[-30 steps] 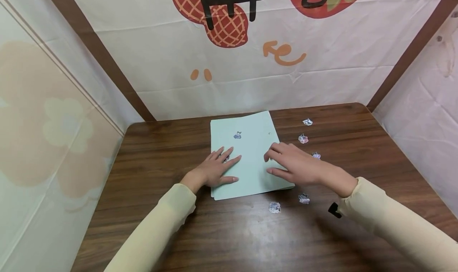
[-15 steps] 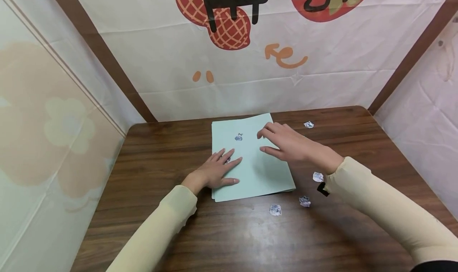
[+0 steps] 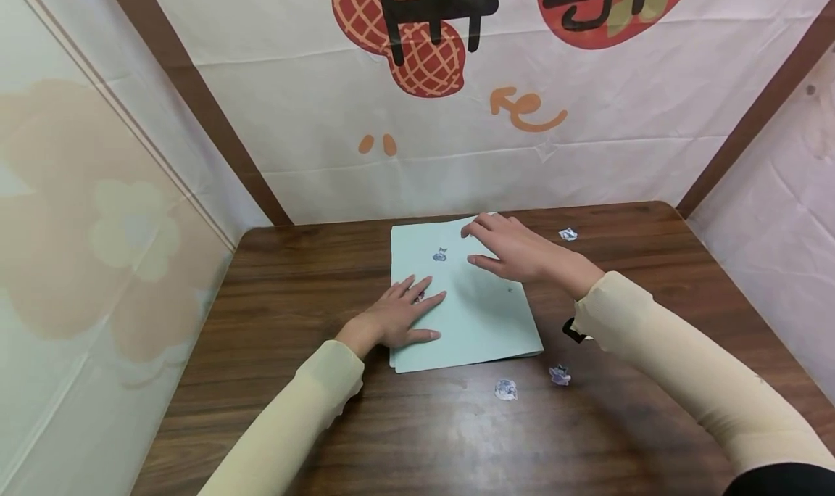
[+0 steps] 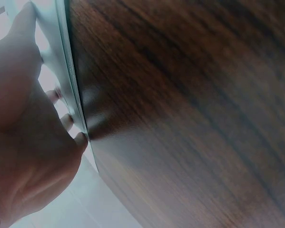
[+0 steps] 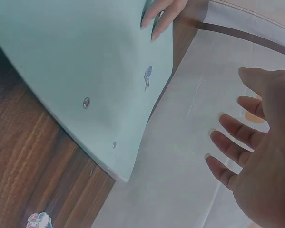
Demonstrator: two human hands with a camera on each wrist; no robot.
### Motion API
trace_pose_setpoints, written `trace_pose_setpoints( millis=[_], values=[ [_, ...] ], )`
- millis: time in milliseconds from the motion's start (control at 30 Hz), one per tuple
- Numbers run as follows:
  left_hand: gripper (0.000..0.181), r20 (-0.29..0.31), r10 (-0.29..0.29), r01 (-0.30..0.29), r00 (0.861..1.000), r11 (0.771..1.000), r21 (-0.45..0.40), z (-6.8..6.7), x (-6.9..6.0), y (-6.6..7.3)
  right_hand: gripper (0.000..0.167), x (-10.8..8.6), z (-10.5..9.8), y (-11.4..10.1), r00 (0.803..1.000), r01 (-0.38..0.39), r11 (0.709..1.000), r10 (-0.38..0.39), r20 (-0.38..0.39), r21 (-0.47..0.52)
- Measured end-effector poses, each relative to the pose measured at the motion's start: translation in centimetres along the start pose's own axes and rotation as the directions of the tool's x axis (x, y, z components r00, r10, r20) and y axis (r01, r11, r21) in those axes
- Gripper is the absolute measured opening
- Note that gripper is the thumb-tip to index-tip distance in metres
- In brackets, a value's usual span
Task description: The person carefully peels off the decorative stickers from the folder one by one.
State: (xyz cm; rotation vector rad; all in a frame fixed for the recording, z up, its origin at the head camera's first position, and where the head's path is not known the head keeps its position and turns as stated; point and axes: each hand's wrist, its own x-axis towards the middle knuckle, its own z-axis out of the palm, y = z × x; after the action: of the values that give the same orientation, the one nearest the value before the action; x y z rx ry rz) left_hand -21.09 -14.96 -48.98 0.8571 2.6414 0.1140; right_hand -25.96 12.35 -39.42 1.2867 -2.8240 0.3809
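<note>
A mint-green folder (image 3: 479, 315) lies on the table, with a small character sticker (image 3: 440, 255) on its upper left. My left hand (image 3: 398, 317) rests on the folder's left side with fingers spread, partly covering another sticker (image 3: 420, 296). In the left wrist view, the left hand (image 4: 23, 118) reaches over the folder's edge. My right hand (image 3: 512, 248) hovers above the folder's upper right. Nothing shows between the loosely bent fingers of the right hand (image 5: 256, 137) in the right wrist view. Two small round metal-looking studs, one upper (image 5: 86, 102) and one lower (image 5: 114, 145), sit on the folder.
Loose cut-out stickers lie on the brown wooden table (image 3: 313, 264): one at the back right (image 3: 568, 233), two in front of the folder, a round one (image 3: 505, 389) and a purple one (image 3: 559, 375). A printed cloth (image 3: 457, 177) hangs behind the table.
My right hand has moved from the folder's lower right edge toward its upper part, away from me and slightly left. My left hand has stayed on the folder.
</note>
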Motion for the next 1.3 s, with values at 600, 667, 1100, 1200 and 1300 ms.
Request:
trace_pose_setpoints(
  millis=[600,667,1100,1200,1300],
  values=[
    [0.077,-0.001,-0.002,0.002,1.000,0.999,0.034,0.0,-0.1,0.2,0.069,3.9,2.7,0.6,0.984,-0.117,0.993,0.117,0.136,-0.008],
    [0.077,0.002,-0.007,0.007,1.000,0.999,0.041,0.1,-0.1,0.2,0.070,4.3,3.1,0.8,0.979,-0.133,0.991,0.134,0.153,-0.019],
    [0.077,0.016,-0.015,0.015,1.000,1.000,0.016,0.0,-0.3,0.1,0.073,6.3,5.0,1.8,0.951,-0.211,0.977,0.204,0.231,0.007],
    [0.078,0.011,-0.013,0.013,1.000,1.000,0.014,0.2,-0.2,0.0,0.074,6.7,5.4,2.1,0.945,-0.227,0.974,0.220,0.240,0.000],
    [0.077,0.001,-0.007,0.007,1.000,1.000,0.015,0.3,-0.1,0.0,0.074,7.0,5.8,2.3,0.944,-0.228,0.974,0.224,0.242,-0.012]
  ],
)
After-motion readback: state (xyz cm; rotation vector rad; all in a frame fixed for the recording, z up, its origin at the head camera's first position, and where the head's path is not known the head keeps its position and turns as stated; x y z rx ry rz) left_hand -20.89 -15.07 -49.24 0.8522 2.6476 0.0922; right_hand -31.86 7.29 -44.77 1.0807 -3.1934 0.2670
